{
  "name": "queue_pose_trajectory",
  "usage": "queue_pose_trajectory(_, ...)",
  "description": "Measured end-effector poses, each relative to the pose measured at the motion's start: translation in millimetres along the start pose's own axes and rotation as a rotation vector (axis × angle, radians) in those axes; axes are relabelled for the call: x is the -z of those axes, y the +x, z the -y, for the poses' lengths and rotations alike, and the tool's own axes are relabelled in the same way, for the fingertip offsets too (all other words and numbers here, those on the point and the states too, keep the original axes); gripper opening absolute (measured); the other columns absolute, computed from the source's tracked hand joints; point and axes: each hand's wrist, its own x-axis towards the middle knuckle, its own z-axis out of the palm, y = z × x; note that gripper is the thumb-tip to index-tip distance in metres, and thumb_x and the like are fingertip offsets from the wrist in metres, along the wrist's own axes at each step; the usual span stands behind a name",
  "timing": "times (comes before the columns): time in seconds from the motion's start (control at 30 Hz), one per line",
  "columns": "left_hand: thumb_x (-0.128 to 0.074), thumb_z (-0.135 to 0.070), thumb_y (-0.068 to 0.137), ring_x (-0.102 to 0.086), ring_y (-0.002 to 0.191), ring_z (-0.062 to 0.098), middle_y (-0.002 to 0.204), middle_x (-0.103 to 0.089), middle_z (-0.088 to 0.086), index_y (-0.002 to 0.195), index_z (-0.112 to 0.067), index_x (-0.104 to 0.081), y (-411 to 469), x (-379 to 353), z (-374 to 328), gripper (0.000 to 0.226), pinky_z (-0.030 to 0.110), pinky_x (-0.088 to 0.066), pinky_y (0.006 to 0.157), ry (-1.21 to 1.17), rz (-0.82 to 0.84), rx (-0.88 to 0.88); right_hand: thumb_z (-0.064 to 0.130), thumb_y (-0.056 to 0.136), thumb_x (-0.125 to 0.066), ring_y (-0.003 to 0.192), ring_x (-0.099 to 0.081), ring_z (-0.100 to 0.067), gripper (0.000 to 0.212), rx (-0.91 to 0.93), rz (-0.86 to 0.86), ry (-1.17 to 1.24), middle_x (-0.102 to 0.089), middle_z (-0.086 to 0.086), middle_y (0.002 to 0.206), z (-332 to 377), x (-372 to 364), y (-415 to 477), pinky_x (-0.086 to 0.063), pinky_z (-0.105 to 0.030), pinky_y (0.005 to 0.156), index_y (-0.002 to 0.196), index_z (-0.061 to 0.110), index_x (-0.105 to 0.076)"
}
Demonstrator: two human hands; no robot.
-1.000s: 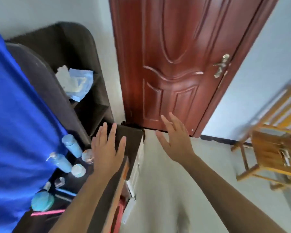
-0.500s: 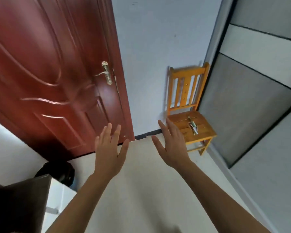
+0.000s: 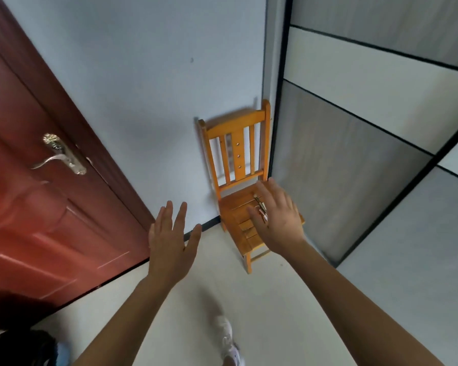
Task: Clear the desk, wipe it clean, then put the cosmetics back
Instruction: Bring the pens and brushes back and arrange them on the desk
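Head view: the dark desk and its pale blue cosmetics bottles are out of frame now. A second ago they lay at the left edge beneath the left hand, and the view has since swung right, past the door, to a corner of the room. Both bare hands are raised with their backs to the camera, holding nothing. The left hand has straight fingers close together and the thumb spread wide, in front of the pale floor, near the reddish-brown panelled wooden door with its brass lever handle. The right hand, fingers straight and slightly spread, now overlaps the seat of an orange slatted wooden chair standing beside grey black-framed sliding panels. A small metallic object on the seat is partly covered by that hand and too small to identify, and contact cannot be judged. A white shoe is blurred at the bottom, and a dark shape is cut off at the corner.
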Motion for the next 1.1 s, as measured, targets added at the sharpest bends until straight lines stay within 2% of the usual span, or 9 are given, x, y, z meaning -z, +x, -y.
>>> queue_pose_trajectory(0.2,-0.029,-0.060,0.095,-0.009,0.153,0.025,0.166,-0.014,0.006,0.156,-0.026,-0.025,156,-61,-13,0.071,0.053,-0.015,0.122,-0.052,0.035,-0.044,0.080,0.092,-0.007,0.152,-0.020,-0.026,0.071,-0.141,-0.022,-0.097,-0.012,0.002,0.167,-60,-10,117,-0.020,-0.050,0.118,0.154,0.045,-0.004)
queue_pose_trajectory(0.33,-0.030,-0.063,0.096,-0.014,0.152,0.027,0.165,-0.018,0.004,0.155,-0.027,-0.030,248,-101,-39,0.069,0.051,-0.015,0.120,-0.031,0.099,-0.120,0.078,0.092,-0.009,0.151,-0.023,-0.026,0.071,-0.228,-0.026,-0.146,-0.015,0.001,0.166,-95,-7,188,-0.023,-0.049,0.117,0.153,0.042,-0.009)
queue_pose_trajectory(0.47,-0.039,-0.054,0.097,-0.027,0.148,0.032,0.160,-0.030,0.009,0.150,-0.021,-0.041,309,-139,-64,0.063,0.051,-0.022,0.116,-0.032,0.153,-0.197,0.078,0.091,-0.007,0.147,-0.030,-0.028,0.076,-0.293,-0.003,-0.138,-0.022,-0.003,0.164,-129,-6,237,-0.031,-0.052,0.116,0.153,0.036,-0.018)
queue_pose_trajectory(0.6,-0.046,-0.050,0.098,-0.031,0.146,0.034,0.158,-0.035,0.012,0.149,-0.019,-0.043,340,-185,-79,0.060,0.053,-0.028,0.115,-0.025,0.234,-0.171,0.071,0.095,-0.017,0.147,-0.028,-0.027,0.070,-0.323,0.082,-0.141,-0.023,-0.003,0.163,-170,-16,271,-0.030,-0.052,0.117,0.154,0.032,-0.021)
queue_pose_trajectory(0.77,-0.028,-0.059,0.096,-0.031,0.146,0.033,0.158,-0.034,0.010,0.151,-0.020,-0.037,360,-266,-79,0.068,0.057,-0.031,0.115,0.037,0.346,0.021,0.075,0.087,-0.009,0.150,-0.022,-0.024,0.080,-0.335,0.269,-0.119,-0.016,0.002,0.165,-237,-62,322,-0.030,-0.054,0.118,0.156,0.035,-0.015)
queue_pose_trajectory(0.9,-0.018,-0.066,0.096,-0.023,0.149,0.033,0.163,-0.024,0.004,0.154,-0.028,-0.025,349,-343,-73,0.070,0.057,-0.023,0.116,0.028,0.456,0.299,0.064,0.100,-0.024,0.150,-0.023,-0.024,0.065,-0.299,0.443,-0.114,-0.020,0.001,0.165,-292,-126,345,-0.027,-0.050,0.118,0.156,0.032,-0.019)
queue_pose_trajectory(1.0,-0.026,-0.067,0.095,-0.023,0.149,0.031,0.164,-0.022,-0.003,0.152,-0.035,-0.021,332,-407,-65,0.065,0.059,-0.026,0.116,-0.068,0.523,0.486,0.064,0.099,-0.023,0.149,-0.027,-0.025,0.066,-0.259,0.557,-0.124,-0.024,-0.001,0.164,-325,-181,349,-0.031,-0.050,0.116,0.155,0.030,-0.021)
queue_pose_trajectory(1.1,-0.036,-0.063,0.097,-0.022,0.149,0.031,0.163,-0.022,0.000,0.153,-0.029,-0.023,313,-473,-52,0.067,0.058,-0.026,0.117,-0.079,0.601,0.612,0.063,0.099,-0.029,0.143,-0.037,-0.027,0.064,-0.223,0.611,-0.126,-0.033,-0.002,0.159,-355,-239,347,-0.038,-0.049,0.111,0.153,0.029,-0.026)
